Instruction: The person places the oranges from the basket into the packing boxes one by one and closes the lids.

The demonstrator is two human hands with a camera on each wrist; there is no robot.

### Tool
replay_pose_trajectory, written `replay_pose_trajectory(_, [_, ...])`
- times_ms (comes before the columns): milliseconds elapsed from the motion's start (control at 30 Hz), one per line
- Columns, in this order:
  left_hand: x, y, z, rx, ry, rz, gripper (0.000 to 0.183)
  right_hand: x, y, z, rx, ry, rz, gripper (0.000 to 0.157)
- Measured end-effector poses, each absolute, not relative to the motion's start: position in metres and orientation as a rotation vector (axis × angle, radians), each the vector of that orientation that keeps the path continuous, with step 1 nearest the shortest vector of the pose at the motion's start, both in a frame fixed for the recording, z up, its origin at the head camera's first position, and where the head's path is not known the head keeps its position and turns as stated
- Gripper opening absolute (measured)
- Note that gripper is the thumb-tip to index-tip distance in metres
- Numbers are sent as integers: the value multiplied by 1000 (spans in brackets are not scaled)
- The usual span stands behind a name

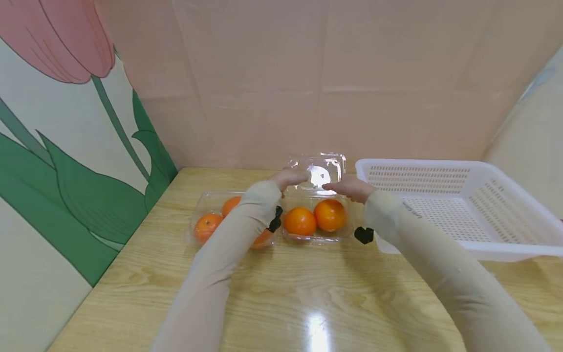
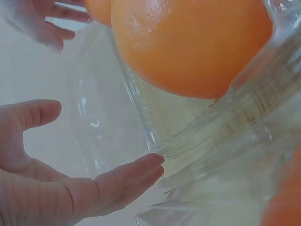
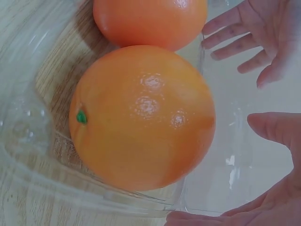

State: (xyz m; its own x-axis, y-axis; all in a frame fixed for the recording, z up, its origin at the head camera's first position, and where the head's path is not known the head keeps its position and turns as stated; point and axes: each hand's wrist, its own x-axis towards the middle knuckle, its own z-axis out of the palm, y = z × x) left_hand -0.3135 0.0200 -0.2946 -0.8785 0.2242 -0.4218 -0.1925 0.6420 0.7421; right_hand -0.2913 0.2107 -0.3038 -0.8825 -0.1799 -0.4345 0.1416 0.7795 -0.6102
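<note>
A clear plastic clamshell box (image 1: 314,239) holds two oranges (image 1: 330,215), its lid (image 1: 303,164) standing raised at the back. On the left side of this box is my left hand (image 1: 290,178), fingers extended; in the left wrist view its fingertips (image 2: 150,162) are right at the box's back corner. Opposite it, my right hand (image 1: 354,188) reaches over the right side, thumb spread from the fingers. In the right wrist view, an orange (image 3: 143,117) with a green stem nub lies beside this hand (image 3: 268,188). Neither hand holds anything.
Left of it stands a second clear box (image 1: 193,222) with several oranges (image 1: 207,228), partly hidden by my left forearm. A white plastic basket (image 1: 440,168) with slotted sides stands at the right, close to my right forearm. Behind the wooden table (image 1: 281,303) hangs a pinkish cloth.
</note>
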Motion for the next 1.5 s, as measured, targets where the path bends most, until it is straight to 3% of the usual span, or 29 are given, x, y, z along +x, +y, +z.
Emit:
replay_pose_trajectory(133, [-295, 18, -278, 12, 2334, 1226, 63, -291, 210, -304, -13, 2511, -894, 88])
replay_pose_trajectory(267, [-313, 20, -290, -1, 2302, 1241, 68, -290, 210, -303, -18, 2521, -866, 90])
replay_pose_trajectory(500, [-416, 20, -379, 44, 2299, 1238, 96, -289, 210, -299, -19, 2526, -879, 86])
replay_pose_trajectory(800, [-302, 14, -281, 7, 2268, 1390, 86, -293, 211, -296, 4, 2498, -1040, 82])
replay_pose_trajectory(1233, [-316, 20, -300, -70, 2298, 1489, 89, -291, 220, -283, 92, 2392, -1331, 90])
replay_pose_trajectory(1500, [-317, 23, -298, 16, 2473, 1375, 83, -284, 226, -271, 80, 2458, -1382, 92])
